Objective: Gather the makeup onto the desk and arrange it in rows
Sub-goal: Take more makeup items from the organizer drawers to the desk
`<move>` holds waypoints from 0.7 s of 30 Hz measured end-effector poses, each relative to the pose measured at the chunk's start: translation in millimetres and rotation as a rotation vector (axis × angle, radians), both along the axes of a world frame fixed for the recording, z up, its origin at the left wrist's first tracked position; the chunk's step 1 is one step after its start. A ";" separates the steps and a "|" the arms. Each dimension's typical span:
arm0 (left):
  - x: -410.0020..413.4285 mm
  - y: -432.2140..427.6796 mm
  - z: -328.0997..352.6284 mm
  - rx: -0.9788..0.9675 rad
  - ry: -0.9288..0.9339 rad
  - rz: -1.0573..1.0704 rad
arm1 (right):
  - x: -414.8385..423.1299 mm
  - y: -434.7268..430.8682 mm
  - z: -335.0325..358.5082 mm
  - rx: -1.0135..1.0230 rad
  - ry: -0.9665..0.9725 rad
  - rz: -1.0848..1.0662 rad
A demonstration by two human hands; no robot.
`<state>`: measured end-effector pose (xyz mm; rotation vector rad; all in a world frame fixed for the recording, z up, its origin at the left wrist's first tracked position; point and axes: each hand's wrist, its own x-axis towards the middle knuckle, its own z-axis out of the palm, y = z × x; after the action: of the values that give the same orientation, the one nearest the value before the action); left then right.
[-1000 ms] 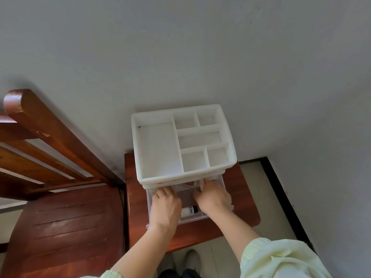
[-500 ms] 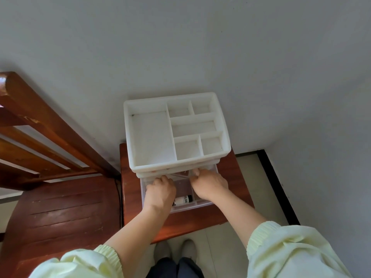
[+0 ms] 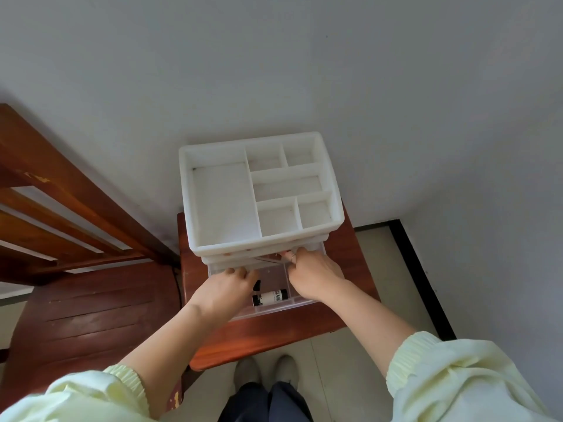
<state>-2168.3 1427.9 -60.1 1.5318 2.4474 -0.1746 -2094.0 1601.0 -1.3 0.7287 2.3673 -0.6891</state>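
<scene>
now more bottle (image 3: 270, 297) shows beside left hand (image 3: 224, 292).

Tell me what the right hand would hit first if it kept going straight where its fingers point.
Most likely the front edge of the white organizer: the right hand points away toward the wall, fingertips just under that edge at the back of the open clear drawer. Depth is hard to judge.

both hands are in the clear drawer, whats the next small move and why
Probably lift the small white bottle out of the clear drawer with the left hand, which is right beside it. It lies loose between that hand and the right hand, and the white organizer has top compartments that look empty.
</scene>
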 end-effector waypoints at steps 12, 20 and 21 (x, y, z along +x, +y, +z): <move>4.9 0.5 10.4 0.488 -0.123 0.143 | 4.8 4.1 -9.7 -0.006 -0.023 0.123; 29.5 12.5 51.4 0.819 -0.934 1.290 | 3.7 5.6 -12.9 -0.032 -0.029 0.079; 33.1 13.7 55.6 0.820 -1.099 1.393 | 4.0 6.4 -14.1 -0.039 -0.033 0.068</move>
<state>-2135.2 1441.6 -4.4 -0.3459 1.9591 1.5212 -2090.0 1607.4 -15.4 0.6348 2.3314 -0.6872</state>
